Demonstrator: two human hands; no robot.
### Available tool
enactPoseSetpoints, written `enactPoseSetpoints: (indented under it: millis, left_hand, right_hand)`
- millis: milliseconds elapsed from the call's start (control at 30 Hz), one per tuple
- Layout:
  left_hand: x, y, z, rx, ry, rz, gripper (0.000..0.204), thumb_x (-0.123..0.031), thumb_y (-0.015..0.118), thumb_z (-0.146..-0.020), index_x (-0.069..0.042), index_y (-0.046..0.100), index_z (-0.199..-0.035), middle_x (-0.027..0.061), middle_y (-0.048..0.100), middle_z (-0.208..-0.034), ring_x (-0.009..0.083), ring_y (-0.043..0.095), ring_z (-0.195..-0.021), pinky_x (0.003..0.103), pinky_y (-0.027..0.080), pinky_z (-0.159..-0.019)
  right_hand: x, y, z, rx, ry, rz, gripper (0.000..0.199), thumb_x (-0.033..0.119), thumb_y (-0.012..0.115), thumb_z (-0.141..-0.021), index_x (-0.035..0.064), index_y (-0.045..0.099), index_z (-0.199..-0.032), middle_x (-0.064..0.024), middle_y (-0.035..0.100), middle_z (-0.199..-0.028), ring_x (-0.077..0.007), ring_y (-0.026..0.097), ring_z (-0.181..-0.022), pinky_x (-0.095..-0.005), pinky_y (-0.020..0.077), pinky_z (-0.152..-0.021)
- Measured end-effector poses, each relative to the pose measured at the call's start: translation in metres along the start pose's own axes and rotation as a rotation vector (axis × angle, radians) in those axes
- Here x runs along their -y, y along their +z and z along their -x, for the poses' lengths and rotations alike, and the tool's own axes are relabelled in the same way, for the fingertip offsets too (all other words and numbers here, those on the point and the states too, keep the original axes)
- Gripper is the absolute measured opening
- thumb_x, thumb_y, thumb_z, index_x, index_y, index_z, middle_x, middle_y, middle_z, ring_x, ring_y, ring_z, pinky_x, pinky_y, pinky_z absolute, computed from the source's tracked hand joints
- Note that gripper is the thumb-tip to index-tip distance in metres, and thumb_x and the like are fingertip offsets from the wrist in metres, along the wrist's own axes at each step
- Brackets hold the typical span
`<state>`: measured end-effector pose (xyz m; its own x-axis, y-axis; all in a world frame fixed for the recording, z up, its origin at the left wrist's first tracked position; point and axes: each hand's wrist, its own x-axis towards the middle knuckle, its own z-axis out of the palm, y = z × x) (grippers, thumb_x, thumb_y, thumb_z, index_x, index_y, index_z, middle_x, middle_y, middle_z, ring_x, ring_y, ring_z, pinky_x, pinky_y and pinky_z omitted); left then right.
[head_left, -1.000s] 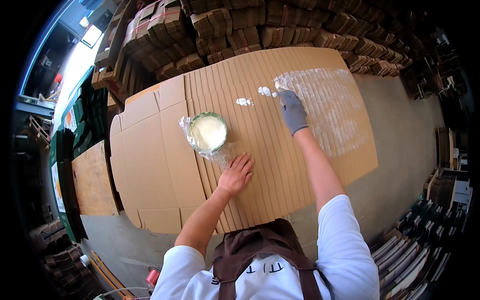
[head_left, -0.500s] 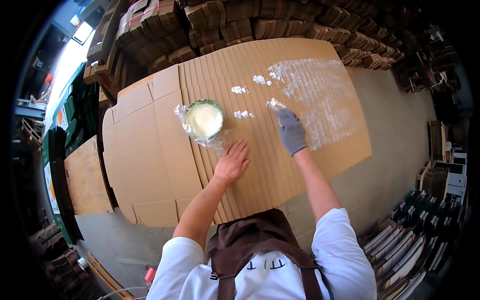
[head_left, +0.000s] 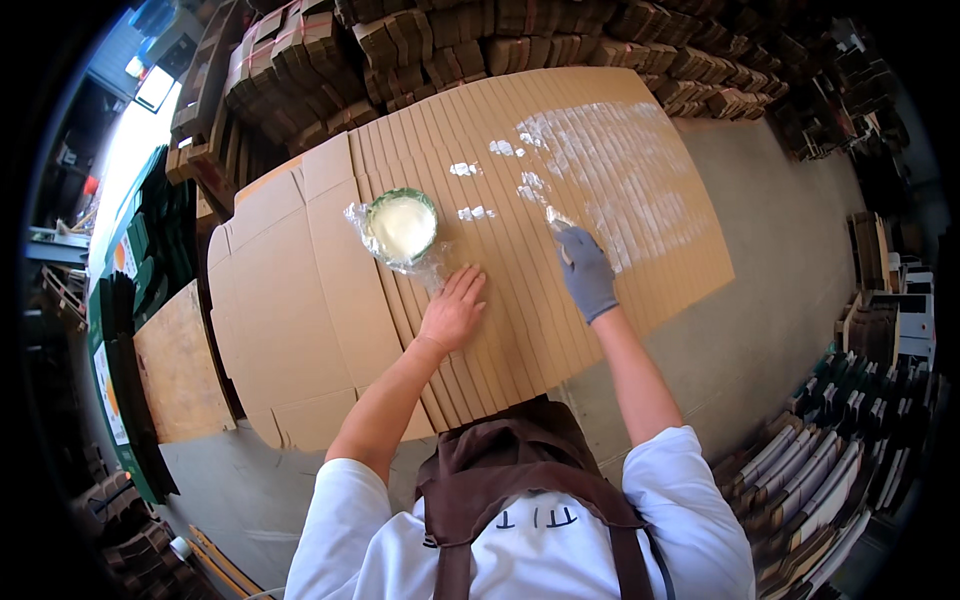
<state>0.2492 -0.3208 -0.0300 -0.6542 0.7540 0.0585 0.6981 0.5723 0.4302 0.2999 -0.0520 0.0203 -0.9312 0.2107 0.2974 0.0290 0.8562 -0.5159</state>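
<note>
My right hand point(head_left: 586, 275), in a grey glove, is closed around a paste brush point(head_left: 558, 218). White paste coats the brush's tip, which is at the cardboard. Bare, my left hand point(head_left: 455, 308) lies with fingers stretched out on the ribbed stack of cardboard sheets point(head_left: 510, 330). Just beyond it stands a round green-rimmed tub point(head_left: 402, 225) of creamy white paste, with clear plastic film point(head_left: 385, 255) crumpled around it. Several white dabs point(head_left: 476, 213) dot the sheets between the tub and the brush. Toward the right, a broad streaky white coat point(head_left: 620, 170) covers the cardboard strips.
Bundled cardboard stacks point(head_left: 390, 45) line the far side, beside a wooden pallet point(head_left: 205, 110). A wooden board point(head_left: 180, 370) and dark green panels point(head_left: 125, 390) stand at left. More stacked pieces point(head_left: 800, 450) sit at lower right on the grey floor point(head_left: 760, 220).
The brush has moved slightly toward me, and a fresh white dab shows where its tip was. My left hand stays flat on the cardboard. The whole view has shifted a little.
</note>
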Motion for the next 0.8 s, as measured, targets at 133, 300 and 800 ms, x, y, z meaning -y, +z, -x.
enactPoseSetpoints:
  millis: [133, 300, 800]
  left_hand:
    - [0.007, -0.002, 0.029, -0.012, -0.063, -0.074, 0.051, -0.025, 0.061, -0.090, -0.008, 0.048, -0.135, 0.0072, 0.043, -0.145, 0.0255, 0.036, -0.138, 0.046, 0.029, -0.114]
    - [0.009, 0.008, 0.040, -0.044, -0.146, -0.097, 0.049, -0.027, 0.060, -0.090, -0.010, 0.049, -0.135, 0.0058, 0.044, -0.143, 0.0238, 0.037, -0.136, 0.046, 0.026, -0.115]
    - [0.009, 0.011, 0.033, -0.025, -0.173, -0.092, 0.051, -0.029, 0.059, -0.090, -0.012, 0.048, -0.136, 0.0059, 0.043, -0.145, 0.0235, 0.035, -0.138, 0.046, 0.023, -0.116]
  right_hand:
    - [0.028, -0.008, 0.048, 0.032, -0.055, 0.001, 0.032, 0.005, 0.061, -0.084, 0.0114, 0.063, -0.115, -0.0124, 0.063, -0.117, -0.0330, 0.061, -0.105, -0.0410, 0.0519, -0.086]
    - [0.059, 0.009, 0.090, 0.304, -0.091, -0.030, 0.035, 0.004, 0.061, -0.084, 0.0150, 0.063, -0.117, -0.0093, 0.061, -0.123, -0.0321, 0.062, -0.106, -0.0416, 0.0526, -0.085]
    - [0.027, 0.026, 0.025, 0.284, -0.157, -0.029, 0.031, 0.003, 0.059, -0.085, 0.0118, 0.062, -0.115, -0.0106, 0.063, -0.116, -0.0322, 0.062, -0.104, -0.0402, 0.0528, -0.085]
